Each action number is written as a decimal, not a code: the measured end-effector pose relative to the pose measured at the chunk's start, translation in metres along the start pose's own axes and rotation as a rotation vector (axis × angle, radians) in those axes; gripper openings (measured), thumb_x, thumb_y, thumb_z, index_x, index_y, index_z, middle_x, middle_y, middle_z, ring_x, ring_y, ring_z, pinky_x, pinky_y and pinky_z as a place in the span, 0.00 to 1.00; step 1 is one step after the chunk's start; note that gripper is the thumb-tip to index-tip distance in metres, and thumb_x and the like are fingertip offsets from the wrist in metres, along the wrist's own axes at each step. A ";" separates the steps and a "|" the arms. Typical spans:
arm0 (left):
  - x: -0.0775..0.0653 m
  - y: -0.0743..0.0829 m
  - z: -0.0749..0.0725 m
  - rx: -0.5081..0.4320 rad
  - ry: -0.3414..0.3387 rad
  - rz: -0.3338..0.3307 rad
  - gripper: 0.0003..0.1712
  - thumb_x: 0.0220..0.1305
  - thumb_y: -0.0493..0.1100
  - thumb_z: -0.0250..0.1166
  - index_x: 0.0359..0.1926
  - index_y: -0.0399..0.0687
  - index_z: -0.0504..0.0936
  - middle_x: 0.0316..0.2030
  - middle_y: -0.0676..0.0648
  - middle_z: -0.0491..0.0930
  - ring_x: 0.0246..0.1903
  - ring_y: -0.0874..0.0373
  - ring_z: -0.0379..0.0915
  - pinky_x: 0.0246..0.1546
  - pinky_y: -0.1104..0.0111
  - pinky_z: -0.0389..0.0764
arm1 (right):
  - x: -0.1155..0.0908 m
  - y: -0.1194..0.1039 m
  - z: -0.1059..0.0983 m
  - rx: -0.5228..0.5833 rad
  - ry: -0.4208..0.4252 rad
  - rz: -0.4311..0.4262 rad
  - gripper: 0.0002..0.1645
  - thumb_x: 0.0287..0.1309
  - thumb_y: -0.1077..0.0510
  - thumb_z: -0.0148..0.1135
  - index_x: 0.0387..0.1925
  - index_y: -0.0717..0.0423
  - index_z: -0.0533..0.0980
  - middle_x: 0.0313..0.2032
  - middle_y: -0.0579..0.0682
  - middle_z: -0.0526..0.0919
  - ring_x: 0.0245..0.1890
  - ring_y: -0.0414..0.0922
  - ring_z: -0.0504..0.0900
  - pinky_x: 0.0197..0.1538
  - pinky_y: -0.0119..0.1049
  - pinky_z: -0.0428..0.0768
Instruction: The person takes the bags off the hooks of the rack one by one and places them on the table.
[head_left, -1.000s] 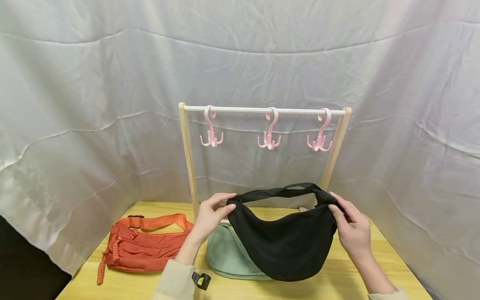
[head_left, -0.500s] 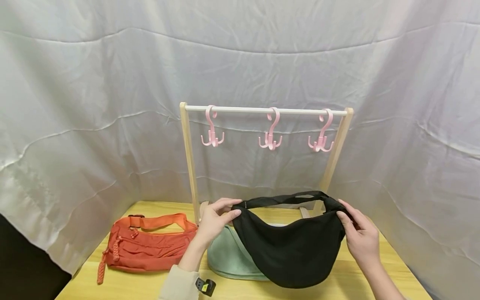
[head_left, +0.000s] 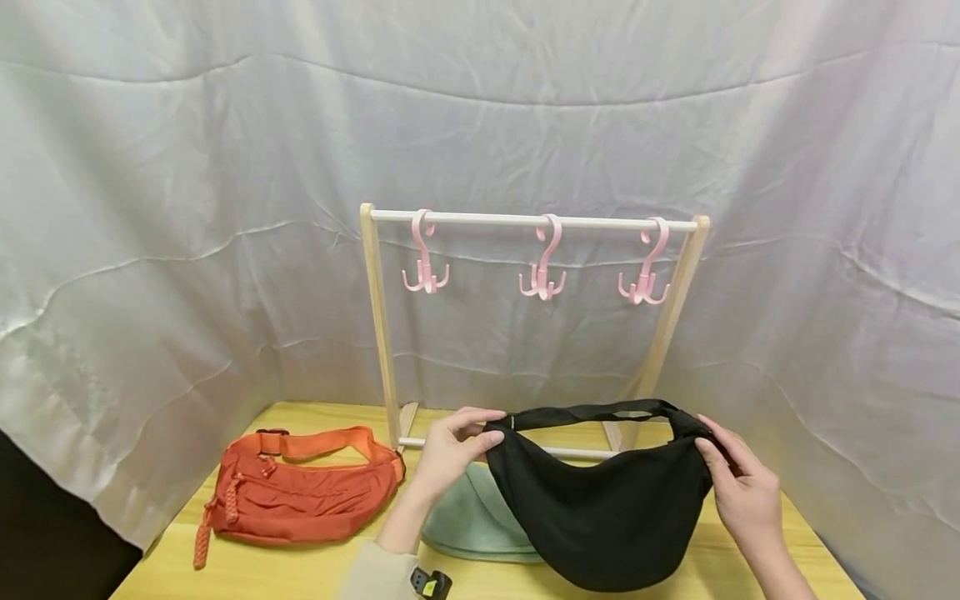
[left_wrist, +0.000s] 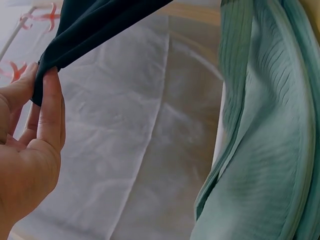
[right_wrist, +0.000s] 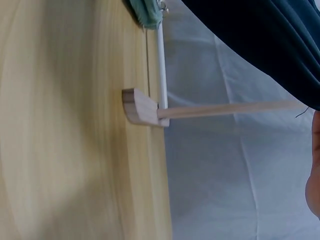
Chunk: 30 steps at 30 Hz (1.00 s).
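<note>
A black crescent-shaped shoulder bag hangs between both hands, its strap arching across the top. My left hand pinches the bag's left upper corner between thumb and fingers; the left wrist view shows this pinch on the dark cloth closely. At the right upper corner, my right hand grips the fabric, its far fingers hidden behind the bag. In the right wrist view only the edge of the hand shows. Partly covered by the black bag, a sage-green ribbed bag lies on the table.
A red-orange waist bag lies at the left of the wooden table. Behind stands a rack with a white top bar and wooden posts. From it hang pink hooks: a left one, a middle one, a right one.
Both hands, with the black bag held between them, have moved to the right and slightly down. More of the red-orange bag and the rack's lower bar shows now.
</note>
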<state>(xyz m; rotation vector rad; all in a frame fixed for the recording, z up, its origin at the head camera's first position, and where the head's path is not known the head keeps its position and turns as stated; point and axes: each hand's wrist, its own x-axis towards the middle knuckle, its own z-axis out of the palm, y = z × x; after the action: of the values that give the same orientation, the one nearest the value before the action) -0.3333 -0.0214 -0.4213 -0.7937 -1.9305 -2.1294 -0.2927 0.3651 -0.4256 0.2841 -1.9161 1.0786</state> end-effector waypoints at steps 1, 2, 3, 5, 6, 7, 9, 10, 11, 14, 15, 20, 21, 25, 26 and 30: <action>0.000 -0.001 0.002 -0.009 -0.006 -0.001 0.18 0.65 0.31 0.72 0.56 0.32 0.86 0.50 0.33 0.81 0.37 0.62 0.85 0.37 0.63 0.90 | 0.000 0.001 -0.002 -0.005 -0.003 0.012 0.24 0.65 0.74 0.65 0.60 0.60 0.83 0.54 0.31 0.84 0.49 0.23 0.82 0.47 0.12 0.76; 0.001 -0.001 0.005 -0.021 -0.012 -0.002 0.18 0.65 0.30 0.71 0.56 0.31 0.85 0.50 0.33 0.81 0.37 0.62 0.85 0.37 0.63 0.90 | -0.001 0.003 -0.004 -0.010 -0.006 0.029 0.23 0.65 0.74 0.65 0.60 0.59 0.83 0.55 0.33 0.85 0.50 0.23 0.82 0.48 0.13 0.76; 0.001 -0.002 0.007 -0.029 -0.017 -0.003 0.18 0.65 0.30 0.71 0.56 0.31 0.85 0.50 0.33 0.80 0.37 0.61 0.85 0.37 0.62 0.90 | -0.001 0.005 -0.005 -0.020 -0.006 0.046 0.23 0.66 0.73 0.65 0.60 0.59 0.83 0.56 0.34 0.85 0.50 0.23 0.82 0.48 0.13 0.76; 0.002 -0.004 0.012 -0.043 -0.023 -0.011 0.18 0.65 0.30 0.71 0.56 0.30 0.85 0.50 0.34 0.80 0.38 0.61 0.85 0.37 0.63 0.90 | -0.002 0.008 -0.009 -0.038 -0.005 0.078 0.22 0.67 0.71 0.65 0.61 0.59 0.83 0.58 0.37 0.85 0.51 0.22 0.81 0.49 0.12 0.76; 0.003 -0.004 0.015 -0.050 -0.024 -0.017 0.18 0.65 0.30 0.71 0.56 0.30 0.85 0.50 0.34 0.80 0.38 0.61 0.85 0.37 0.63 0.90 | -0.002 0.011 -0.011 -0.043 -0.001 0.091 0.22 0.67 0.70 0.65 0.61 0.59 0.83 0.58 0.39 0.86 0.51 0.21 0.81 0.49 0.12 0.76; 0.004 -0.005 0.018 -0.056 -0.025 -0.023 0.19 0.65 0.29 0.71 0.56 0.30 0.85 0.50 0.34 0.81 0.37 0.61 0.85 0.37 0.63 0.90 | -0.002 0.013 -0.013 -0.054 0.004 0.104 0.22 0.67 0.70 0.66 0.61 0.58 0.83 0.58 0.41 0.86 0.52 0.21 0.80 0.48 0.12 0.75; 0.005 -0.006 0.024 -0.064 -0.020 -0.039 0.19 0.65 0.29 0.71 0.56 0.30 0.85 0.48 0.34 0.82 0.36 0.61 0.85 0.36 0.63 0.90 | -0.003 0.016 -0.016 -0.062 0.012 0.123 0.22 0.67 0.69 0.66 0.60 0.58 0.83 0.58 0.44 0.86 0.51 0.20 0.80 0.48 0.11 0.75; 0.005 -0.007 0.027 -0.066 -0.016 -0.048 0.19 0.65 0.29 0.71 0.56 0.30 0.85 0.47 0.34 0.83 0.36 0.62 0.85 0.36 0.64 0.89 | -0.003 0.018 -0.018 -0.061 0.014 0.128 0.22 0.66 0.69 0.67 0.60 0.57 0.83 0.58 0.46 0.87 0.51 0.20 0.80 0.48 0.11 0.75; 0.006 -0.008 0.029 -0.072 -0.012 -0.059 0.19 0.65 0.29 0.71 0.56 0.31 0.85 0.46 0.33 0.84 0.35 0.62 0.85 0.36 0.64 0.89 | -0.003 0.019 -0.020 -0.066 0.016 0.137 0.22 0.66 0.69 0.67 0.60 0.57 0.84 0.57 0.46 0.87 0.51 0.20 0.80 0.47 0.11 0.75; 0.006 -0.011 0.037 -0.081 0.004 -0.087 0.19 0.64 0.28 0.71 0.56 0.31 0.85 0.44 0.33 0.85 0.33 0.61 0.85 0.35 0.65 0.89 | -0.005 0.025 -0.025 -0.077 0.019 0.139 0.21 0.66 0.69 0.68 0.59 0.56 0.84 0.56 0.41 0.87 0.50 0.19 0.80 0.47 0.11 0.75; 0.006 -0.012 0.040 -0.085 0.008 -0.097 0.19 0.64 0.28 0.71 0.56 0.32 0.85 0.44 0.33 0.85 0.33 0.61 0.84 0.35 0.65 0.89 | -0.005 0.027 -0.027 -0.083 0.018 0.141 0.21 0.66 0.68 0.68 0.59 0.55 0.84 0.55 0.38 0.87 0.49 0.18 0.80 0.47 0.11 0.75; 0.004 -0.020 0.052 -0.086 0.026 -0.135 0.17 0.65 0.30 0.71 0.55 0.35 0.87 0.44 0.37 0.86 0.33 0.60 0.84 0.35 0.66 0.89 | -0.007 0.036 -0.037 -0.131 0.008 0.168 0.20 0.67 0.65 0.68 0.59 0.54 0.85 0.51 0.22 0.84 0.48 0.15 0.78 0.47 0.09 0.72; 0.004 -0.022 0.055 -0.088 0.031 -0.143 0.17 0.65 0.31 0.71 0.55 0.36 0.87 0.44 0.38 0.86 0.33 0.60 0.84 0.35 0.66 0.89 | -0.007 0.037 -0.039 -0.142 0.004 0.182 0.20 0.68 0.64 0.68 0.59 0.53 0.85 0.50 0.20 0.83 0.48 0.15 0.78 0.46 0.09 0.72; 0.005 -0.026 0.065 -0.110 0.037 -0.163 0.16 0.66 0.31 0.71 0.54 0.36 0.88 0.42 0.39 0.87 0.32 0.60 0.84 0.33 0.68 0.88 | -0.008 0.044 -0.047 -0.168 -0.011 0.207 0.19 0.69 0.62 0.68 0.60 0.53 0.85 0.46 0.13 0.79 0.43 0.13 0.76 0.43 0.09 0.71; 0.006 -0.027 0.067 -0.115 0.038 -0.170 0.16 0.66 0.31 0.71 0.54 0.36 0.88 0.43 0.40 0.87 0.32 0.60 0.84 0.33 0.68 0.88 | -0.008 0.046 -0.049 -0.174 -0.014 0.205 0.19 0.69 0.62 0.68 0.60 0.53 0.85 0.46 0.12 0.79 0.42 0.13 0.77 0.42 0.09 0.71; 0.006 -0.031 0.077 -0.138 0.053 -0.197 0.15 0.65 0.31 0.72 0.53 0.37 0.88 0.44 0.42 0.87 0.32 0.60 0.84 0.32 0.69 0.87 | -0.007 0.054 -0.056 -0.191 -0.031 0.190 0.19 0.68 0.62 0.68 0.60 0.53 0.85 0.46 0.11 0.78 0.42 0.12 0.76 0.42 0.09 0.71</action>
<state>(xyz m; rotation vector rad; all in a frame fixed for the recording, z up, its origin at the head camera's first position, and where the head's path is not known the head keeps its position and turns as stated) -0.3319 0.0585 -0.4438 -0.5832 -1.9237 -2.3927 -0.2864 0.4396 -0.4494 0.0115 -2.0897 1.0079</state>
